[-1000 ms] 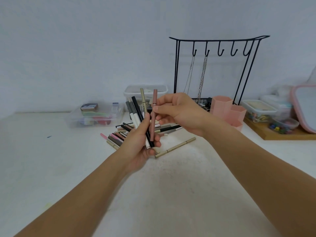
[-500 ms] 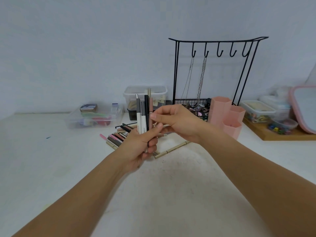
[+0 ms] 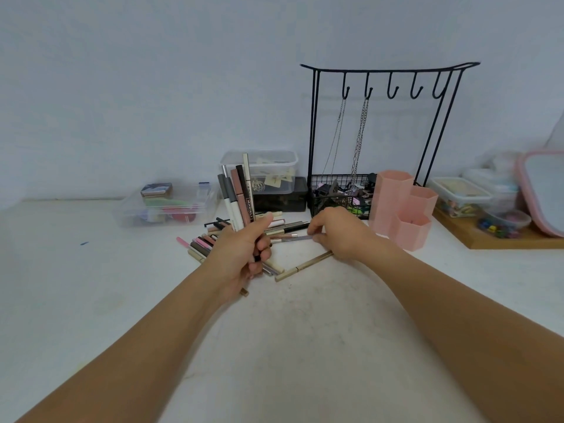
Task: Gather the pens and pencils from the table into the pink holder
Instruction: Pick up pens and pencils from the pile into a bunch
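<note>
Left grip [image 3: 244, 257] clutches a pen bundle [image 3: 236, 196], hiding lower ends; right grip [image 3: 338, 236] pinches a grey pencil [image 3: 293, 238].

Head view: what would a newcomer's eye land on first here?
The left hand at centre, gripping an upright bundle of pens. Just right of it, the right hand reaches down to a grey pencil at the edge of the scattered pile on the white table. Behind stands the empty-looking pink holder, beside a black hook rack.

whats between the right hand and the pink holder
Nothing: in the head view, only bare white table separates the right hand from the pink holder.
</note>
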Available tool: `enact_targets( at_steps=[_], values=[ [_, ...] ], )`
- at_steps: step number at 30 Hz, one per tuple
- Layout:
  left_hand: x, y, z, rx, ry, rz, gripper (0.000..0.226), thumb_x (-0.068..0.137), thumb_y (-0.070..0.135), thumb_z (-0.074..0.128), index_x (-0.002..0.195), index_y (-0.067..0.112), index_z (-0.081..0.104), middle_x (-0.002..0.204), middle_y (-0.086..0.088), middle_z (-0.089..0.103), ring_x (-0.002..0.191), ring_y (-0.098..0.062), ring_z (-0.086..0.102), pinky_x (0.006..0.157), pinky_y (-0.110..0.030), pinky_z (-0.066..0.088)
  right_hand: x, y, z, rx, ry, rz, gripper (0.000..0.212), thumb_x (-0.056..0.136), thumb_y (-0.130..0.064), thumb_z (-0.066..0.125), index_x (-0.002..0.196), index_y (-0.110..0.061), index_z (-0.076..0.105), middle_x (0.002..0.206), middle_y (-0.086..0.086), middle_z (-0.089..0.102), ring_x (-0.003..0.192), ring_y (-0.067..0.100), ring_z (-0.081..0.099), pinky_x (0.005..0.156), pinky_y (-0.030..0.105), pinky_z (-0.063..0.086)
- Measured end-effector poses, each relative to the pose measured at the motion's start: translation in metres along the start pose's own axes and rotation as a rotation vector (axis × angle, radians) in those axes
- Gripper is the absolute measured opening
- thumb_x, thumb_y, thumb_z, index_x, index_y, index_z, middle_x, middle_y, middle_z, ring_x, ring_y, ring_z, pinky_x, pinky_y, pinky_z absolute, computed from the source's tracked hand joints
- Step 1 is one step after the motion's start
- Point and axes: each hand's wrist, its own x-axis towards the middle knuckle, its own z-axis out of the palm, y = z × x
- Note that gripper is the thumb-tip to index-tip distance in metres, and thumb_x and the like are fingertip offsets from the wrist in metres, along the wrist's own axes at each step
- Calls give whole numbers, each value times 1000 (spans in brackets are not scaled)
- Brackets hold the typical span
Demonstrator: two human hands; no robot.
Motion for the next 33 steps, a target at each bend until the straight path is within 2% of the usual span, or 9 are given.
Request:
enact_targets(
  at_steps=[2,5,9,11,14,19,22,27,33],
  values=[
    [0,0,0,32,12,4,41,89,54,68,84,14,61,52,2,51,50,-15,33,46,-26,27,0,2,-6,-27,-18,5,13,92,-9,68,99,-11,79,97,2,73,89,18,66,77,26,47],
    [0,0,-2,57,36,16,48,85,58,68,61,19,53,53,1,50,44,-14,33,49,-27,29,0,5,-14,-48,-68,21,10,92,-8,68,94,-10,77,89,0,69,84,16,62,74,25,45],
    [1,-1,-3,60,40,27,54,84,61,68,54,21,46,53,0,47,40,-13,30,50,-30,28,1,8,-33,-36,-71,35,12,96,-7,62,98,-4,73,90,0,67,82,15,59,73,23,45],
    [1,-2,-2,48,37,38,54,85,59,68,55,21,45,53,0,45,41,-13,29,50,-29,27,0,5,-45,42,-57,34,9,97,-10,62,94,-9,70,78,-6,61,69,9,54,63,19,41],
    [0,-2,0,10,33,47,52,87,55,69,58,21,42,53,1,39,40,-11,27,47,-28,24,-6,-4,-55,356,-80,46,14,99,-8,59,88,-13,64,67,1,64,56,11,58,58,22,49],
    [-2,0,4,-61,38,38,48,84,53,73,63,22,42,54,3,33,41,-8,26,42,-23,22,-10,-24,-58,909,-164,41,6,99,-9,60,99,-5,65,77,10,69,70,19,68,71,30,60],
    [-1,0,5,-110,10,51,45,73,55,78,70,21,49,55,4,36,47,-8,30,37,-17,24,-13,-44,-54,1110,-207,38,9,97,-5,63,103,1,66,84,15,72,71,19,70,69,25,62],
    [1,-4,4,-82,-67,94,56,62,49,85,92,7,64,63,-1,46,48,-8,41,35,-16,28,-18,-67,-38,1164,-235,20,11,94,-2,65,102,5,69,82,14,70,68,14,69,65,20,59],
    [1,-5,3,-49,-112,125,48,59,32,88,95,9,66,66,-2,59,48,-10,46,33,-17,30,-20,-73,-30,1198,-221,68,8,92,-6,69,98,-2,71,84,10,68,64,8,62,62,20,55]
  ],
)
